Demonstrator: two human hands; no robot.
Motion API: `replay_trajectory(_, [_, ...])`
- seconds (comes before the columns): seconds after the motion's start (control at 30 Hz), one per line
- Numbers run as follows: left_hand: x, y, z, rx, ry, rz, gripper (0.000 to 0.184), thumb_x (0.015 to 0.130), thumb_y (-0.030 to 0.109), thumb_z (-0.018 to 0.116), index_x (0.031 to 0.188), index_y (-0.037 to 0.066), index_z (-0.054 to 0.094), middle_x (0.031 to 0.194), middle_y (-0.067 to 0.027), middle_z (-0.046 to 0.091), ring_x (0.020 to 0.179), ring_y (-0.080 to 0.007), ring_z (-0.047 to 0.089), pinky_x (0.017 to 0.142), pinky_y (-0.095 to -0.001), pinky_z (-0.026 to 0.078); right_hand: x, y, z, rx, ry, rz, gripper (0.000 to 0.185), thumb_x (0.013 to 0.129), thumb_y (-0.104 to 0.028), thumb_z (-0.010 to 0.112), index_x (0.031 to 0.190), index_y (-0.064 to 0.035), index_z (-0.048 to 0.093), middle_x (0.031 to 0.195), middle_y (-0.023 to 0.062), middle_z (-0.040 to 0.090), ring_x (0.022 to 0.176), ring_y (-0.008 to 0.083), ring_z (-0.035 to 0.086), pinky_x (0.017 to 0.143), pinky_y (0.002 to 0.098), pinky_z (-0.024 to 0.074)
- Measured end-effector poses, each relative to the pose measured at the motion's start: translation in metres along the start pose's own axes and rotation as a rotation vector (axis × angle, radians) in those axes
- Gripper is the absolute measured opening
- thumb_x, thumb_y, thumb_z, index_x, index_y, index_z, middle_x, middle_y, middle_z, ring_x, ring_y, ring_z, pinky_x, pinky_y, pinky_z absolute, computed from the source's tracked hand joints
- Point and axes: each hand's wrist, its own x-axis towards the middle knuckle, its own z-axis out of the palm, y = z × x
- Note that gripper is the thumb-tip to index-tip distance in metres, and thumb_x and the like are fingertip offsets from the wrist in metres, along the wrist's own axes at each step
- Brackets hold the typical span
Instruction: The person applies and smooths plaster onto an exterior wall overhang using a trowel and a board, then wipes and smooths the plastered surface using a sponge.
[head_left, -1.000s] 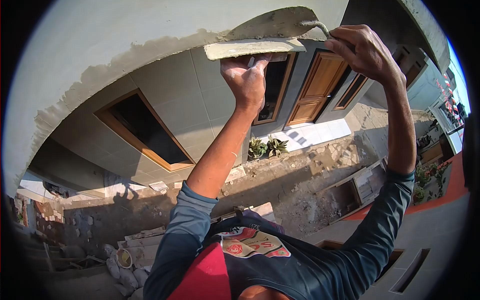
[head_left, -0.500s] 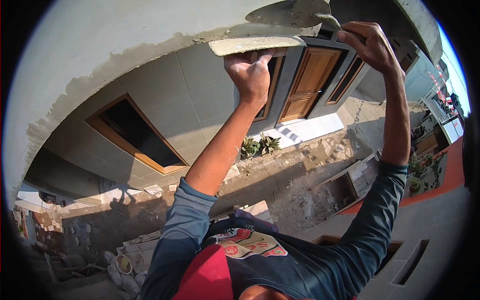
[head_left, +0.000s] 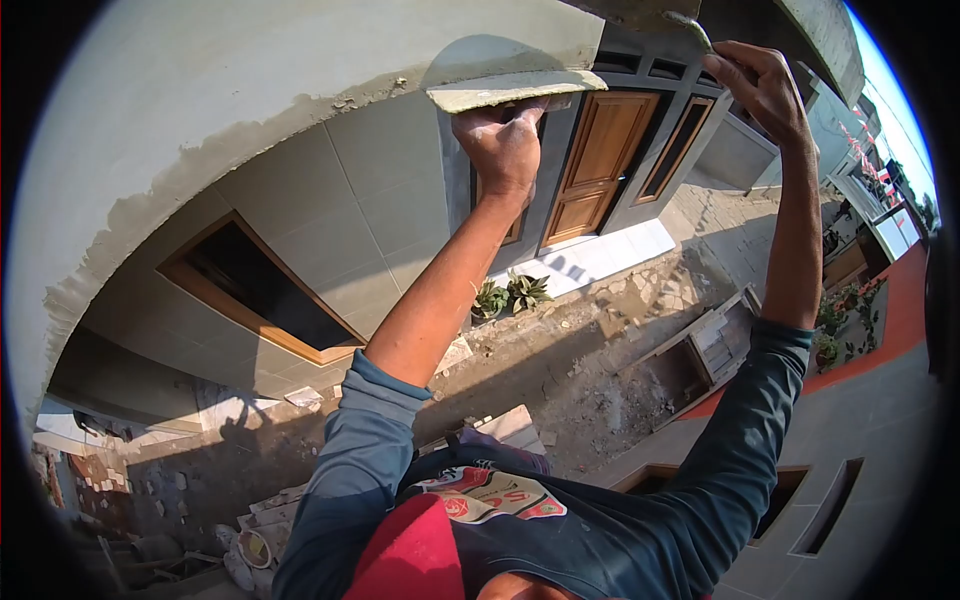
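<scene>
My left hand (head_left: 500, 150) is raised, its fingers wrapped around the underside of a plasterer's hawk (head_left: 515, 90), a flat rectangular board with pale mortar on its edge. The hawk is level, right against the lower edge of a curved plastered wall (head_left: 330, 50). Damp grey plaster lines that edge. Higher and to the right, my right hand (head_left: 765, 90) grips the handle of a trowel (head_left: 640, 12). The trowel's blade is partly cut off by the top of the view, and its handle end is hidden in the hand.
Below lies a rubble-strewn alley (head_left: 600, 400) with a wooden mixing trough (head_left: 690, 370). Potted plants (head_left: 525, 290) stand by a tiled step near a wooden door (head_left: 600, 165). Sacks and a bucket (head_left: 255, 548) are at lower left. An orange-trimmed wall (head_left: 860, 345) is at right.
The trowel has moved up and right, away from the wall edge and partly out of view. My right hand shifted slightly right. The hawk stays near the edge.
</scene>
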Motion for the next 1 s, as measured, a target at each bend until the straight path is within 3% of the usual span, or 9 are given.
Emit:
replay_trajectory(0.1, [0.001,-0.001,0.001,-0.12,-0.057,0.002,0.043,0.066,-0.015,0.071,0.104,-0.006,0.054,0.103,-0.0106,0.059,0.092,-0.0193,0.057,0.092,-0.0307,0.045,-0.002,-0.018,-0.007,-0.02,-0.219,0.096,0.044,0.083,-0.043,0.067,0.095,-0.0003,0.07,0.083,0.0122,0.069,0.071,0.0208,0.065,0.063,0.0349,0.0515])
replay_trajectory(0.17, [-0.001,0.001,0.003,-0.077,-0.037,0.024,0.043,0.066,-0.017,0.07,0.104,-0.006,0.054,0.105,-0.0108,0.058,0.095,-0.0193,0.056,0.092,-0.0313,0.045,-0.007,-0.016,0.009,-0.096,-0.215,-0.074,0.042,0.083,-0.041,0.067,0.095,0.0,0.07,0.084,0.0126,0.069,0.07,0.021,0.065,0.064,0.035,0.0522])
replay_trajectory(0.3, [-0.003,0.003,0.004,-0.115,-0.039,-0.051,0.046,0.066,-0.018,0.068,0.107,-0.005,0.052,0.107,-0.0107,0.057,0.098,-0.0201,0.055,0.093,-0.0317,0.044,0.013,-0.006,0.02,-0.045,-0.18,-0.036,0.039,0.084,-0.039,0.067,0.094,-0.0018,0.07,0.085,0.0117,0.069,0.072,0.0214,0.065,0.065,0.0347,0.0532])
replay_trajectory(0.37, [-0.001,0.001,0.004,-0.192,-0.034,-0.02,0.047,0.065,-0.017,0.069,0.107,-0.005,0.052,0.106,-0.0105,0.058,0.098,-0.0201,0.055,0.093,-0.0312,0.044,0.01,0.013,0.011,-0.009,-0.089,-0.068,0.052,0.083,-0.05,0.063,0.1,-0.0017,0.069,0.078,0.0104,0.066,0.066,0.0201,0.061,0.064,0.0338,0.0511])
replay_trajectory(0.47, [-0.002,0.002,-0.001,0.024,-0.03,-0.041,0.047,0.066,-0.015,0.07,0.108,-0.005,0.053,0.107,-0.0108,0.058,0.099,-0.0198,0.055,0.094,-0.0304,0.043,0.003,0.021,-0.014,0.087,0.05,0.095,0.051,0.083,-0.051,0.064,0.098,-0.0019,0.07,0.073,0.0095,0.063,0.06,0.0121,0.057,0.054,0.0268,0.0457])
replay_trajectory(0.6, [-0.001,0.004,0.003,0.009,-0.03,-0.011,0.045,0.067,-0.016,0.069,0.108,-0.006,0.053,0.106,-0.0108,0.058,0.099,-0.0201,0.055,0.095,-0.0303,0.043,0.0,-0.005,-0.008,-0.028,-0.235,0.029,0.043,0.083,-0.044,0.067,0.094,-0.0022,0.07,0.078,0.009,0.066,0.061,0.015,0.059,0.057,0.0311,0.0478])
replay_trajectory(0.73, [-0.001,-0.002,0.003,-0.156,-0.03,-0.068,0.045,0.067,-0.018,0.068,0.108,-0.004,0.053,0.107,-0.0107,0.057,0.099,-0.0201,0.055,0.096,-0.0303,0.043,0.016,0.003,0.025,-0.03,-0.142,-0.067,0.048,0.084,-0.048,0.064,0.091,-0.0003,0.069,0.077,0.0119,0.066,0.071,0.0234,0.063,0.067,0.0354,0.0505])
replay_trajectory(0.83, [0.0,-0.005,0.005,-0.153,-0.001,0.029,0.047,0.067,-0.019,0.067,0.11,-0.005,0.052,0.11,-0.0106,0.056,0.1,-0.0199,0.055,0.096,-0.0309,0.044,0.032,0.006,0.012,0.005,-0.165,-0.075,0.049,0.085,-0.05,0.061,0.092,-0.0018,0.069,0.075,0.0099,0.065,0.07,0.0203,0.062,0.066,0.034,0.0504])
replay_trajectory(1.0, [0.001,-0.004,0.003,-0.054,-0.038,-0.036,0.049,0.068,-0.02,0.066,0.112,-0.007,0.05,0.113,-0.0118,0.054,0.102,-0.0205,0.055,0.096,-0.0322,0.045,0.003,0.002,-0.01,0.13,-0.169,0.235,0.046,0.08,-0.048,0.068,0.091,-0.003,0.071,0.076,0.0104,0.067,0.066,0.019,0.063,0.065,0.0322,0.0522])
